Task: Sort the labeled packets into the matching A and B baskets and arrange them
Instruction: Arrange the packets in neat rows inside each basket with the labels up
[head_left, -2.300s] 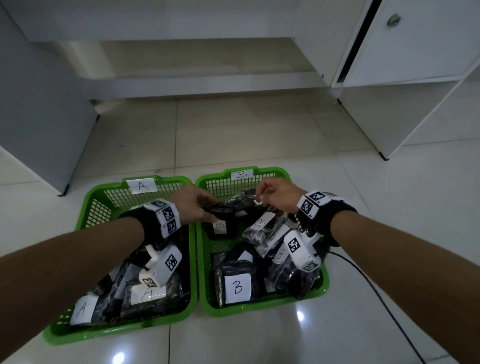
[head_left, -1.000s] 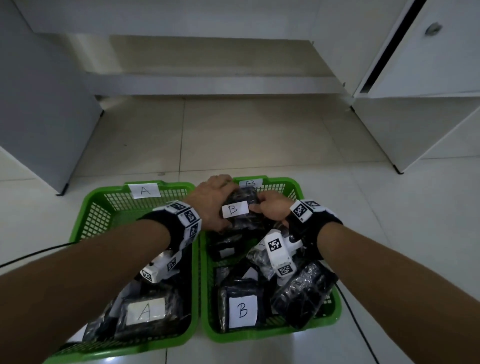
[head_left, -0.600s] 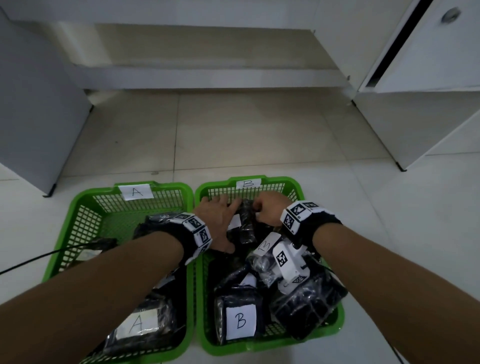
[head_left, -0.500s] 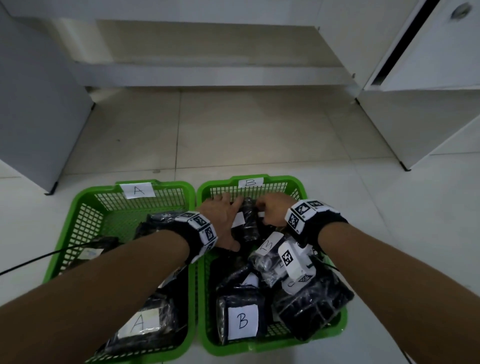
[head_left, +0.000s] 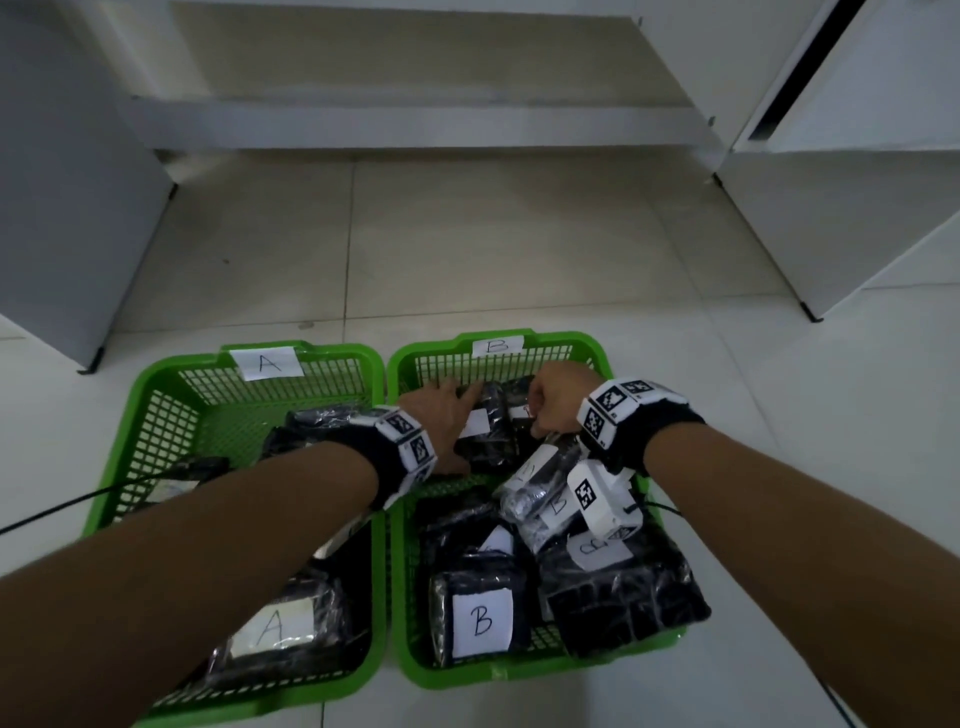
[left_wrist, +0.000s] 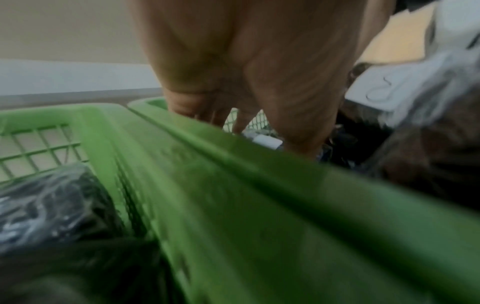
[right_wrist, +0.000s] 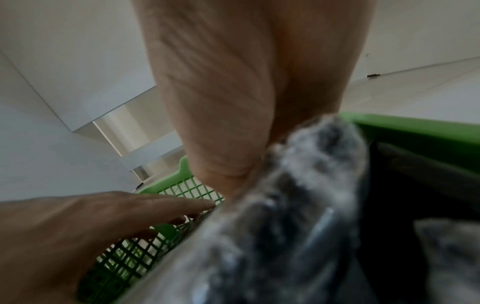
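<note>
- Two green mesh baskets sit side by side, touching, on a pale tiled floor; white cabinet panel far left, white cabinet far right, low white ledge across the far side.
- A basket on the left, paper "A" tag on its far rim; B basket on the right, "B" tag on its far rim.
- Black cable runs in from the left over the A basket's left wall.
- Both forearms cross the near half of the baskets and hide much of the contents; wrist bands with marker tags and a white marker block cover part of the B pile.
- A basket holds black wrapped packets: one A-labelled packet near, another dark packet mid-basket, far end bare mesh.
- B basket is crowded: B-labelled packet near, big dark packet near right, tilted packet leaning on the pile under the right wrist.
- Left hand lies on the far packet in the B basket's far end, fingers straight and slightly apart.
- Right hand at the same packet's right side, fingers curled down onto it; the exact grip is hidden.
- Wrist views blurred: green rims, mesh, shiny wrap only.
</note>
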